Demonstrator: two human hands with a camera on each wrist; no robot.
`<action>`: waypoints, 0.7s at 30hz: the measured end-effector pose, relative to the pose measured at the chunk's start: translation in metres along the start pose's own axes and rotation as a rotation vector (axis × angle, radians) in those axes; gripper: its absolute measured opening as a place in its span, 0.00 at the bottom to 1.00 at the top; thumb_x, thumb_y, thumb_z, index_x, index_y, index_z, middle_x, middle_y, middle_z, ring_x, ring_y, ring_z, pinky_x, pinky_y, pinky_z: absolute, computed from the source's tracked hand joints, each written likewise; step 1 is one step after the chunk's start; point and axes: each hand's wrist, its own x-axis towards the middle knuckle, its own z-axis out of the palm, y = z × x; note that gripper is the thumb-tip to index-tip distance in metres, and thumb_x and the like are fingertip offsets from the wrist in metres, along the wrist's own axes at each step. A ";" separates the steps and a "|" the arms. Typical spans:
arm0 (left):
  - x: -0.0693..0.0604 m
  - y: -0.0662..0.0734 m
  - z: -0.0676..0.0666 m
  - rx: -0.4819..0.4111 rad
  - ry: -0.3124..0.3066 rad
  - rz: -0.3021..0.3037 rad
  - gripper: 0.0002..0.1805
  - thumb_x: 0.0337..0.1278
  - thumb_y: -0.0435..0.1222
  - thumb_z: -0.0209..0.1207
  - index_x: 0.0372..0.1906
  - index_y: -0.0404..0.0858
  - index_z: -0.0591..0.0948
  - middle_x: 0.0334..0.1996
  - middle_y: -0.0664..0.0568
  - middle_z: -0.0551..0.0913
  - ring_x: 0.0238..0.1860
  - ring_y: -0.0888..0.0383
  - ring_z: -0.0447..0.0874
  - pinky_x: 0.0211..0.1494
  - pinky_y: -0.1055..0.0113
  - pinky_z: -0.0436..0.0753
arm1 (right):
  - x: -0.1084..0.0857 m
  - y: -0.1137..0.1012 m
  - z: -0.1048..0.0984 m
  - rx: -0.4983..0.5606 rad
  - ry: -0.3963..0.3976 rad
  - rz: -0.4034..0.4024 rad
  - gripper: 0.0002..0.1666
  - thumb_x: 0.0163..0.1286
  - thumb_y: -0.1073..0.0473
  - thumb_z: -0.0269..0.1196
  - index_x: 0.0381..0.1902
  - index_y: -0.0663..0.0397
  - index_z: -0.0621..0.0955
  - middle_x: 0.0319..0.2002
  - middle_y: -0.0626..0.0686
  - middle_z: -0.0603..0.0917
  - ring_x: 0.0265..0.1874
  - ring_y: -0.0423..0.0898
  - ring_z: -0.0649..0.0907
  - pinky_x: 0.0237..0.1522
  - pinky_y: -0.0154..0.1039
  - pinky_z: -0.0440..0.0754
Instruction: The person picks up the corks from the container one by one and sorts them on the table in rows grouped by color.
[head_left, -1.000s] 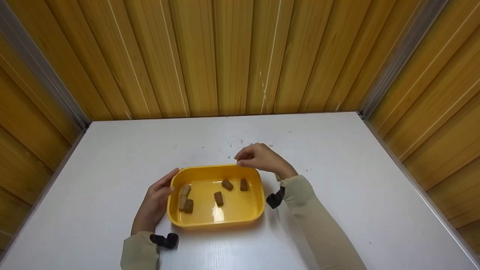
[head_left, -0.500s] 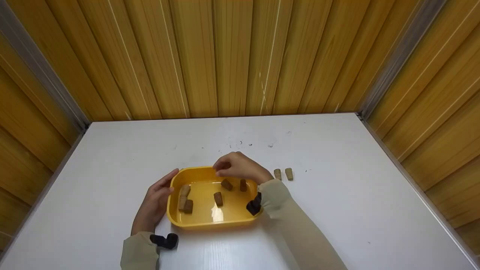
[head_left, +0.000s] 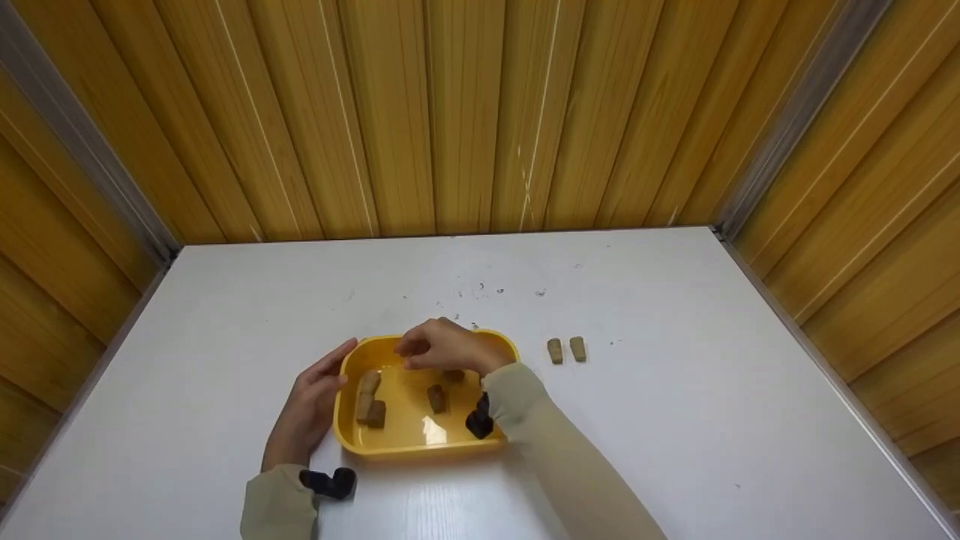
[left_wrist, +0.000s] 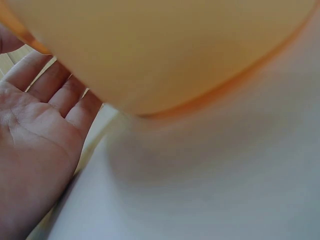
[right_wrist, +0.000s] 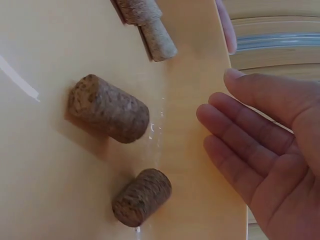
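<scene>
A yellow plastic tray (head_left: 420, 450) stands on the white table, with several tapered cork stoppers inside. My left hand (head_left: 307, 401) grips its left side, thumb at the rim and fingers along the outer wall; the left wrist view shows the palm beside the tray wall (left_wrist: 175, 60). Over the back part of the tray hovers my right hand (head_left: 446, 346), fingers loosely bent with nothing between them. Below it in the right wrist view lie a brown cork (right_wrist: 112, 110) and another cork (right_wrist: 142, 197), both apart from the fingers. The right hand and sleeve cover part of the tray's right side.
Two light corks, one (head_left: 555, 350) beside the other (head_left: 577, 349), lie on the table right of the tray. Light corks (head_left: 367, 394) and a darker cork (head_left: 377, 414) cluster at the tray's left end. Wood-patterned walls (head_left: 465, 112) enclose the table.
My right hand has moved left from the tray's back right rim to above its inside, uncovering the two corks on the table. The left hand and the tray have stayed put.
</scene>
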 end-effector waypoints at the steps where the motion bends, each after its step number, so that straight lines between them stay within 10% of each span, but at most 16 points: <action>1: 0.000 0.000 0.000 -0.003 0.000 -0.001 0.33 0.59 0.25 0.47 0.71 0.38 0.63 0.72 0.52 0.63 0.68 0.66 0.66 0.68 0.72 0.69 | 0.002 0.000 0.002 0.002 -0.005 0.001 0.20 0.67 0.59 0.62 0.56 0.57 0.81 0.53 0.54 0.84 0.50 0.44 0.83 0.52 0.32 0.81; 21: -0.001 -0.002 -0.002 -0.041 -0.018 0.016 0.31 0.60 0.25 0.45 0.71 0.38 0.65 0.69 0.53 0.68 0.67 0.62 0.68 0.67 0.70 0.72 | 0.020 -0.006 0.029 0.039 -0.071 0.034 0.20 0.65 0.63 0.62 0.55 0.45 0.82 0.51 0.45 0.85 0.42 0.38 0.82 0.47 0.30 0.82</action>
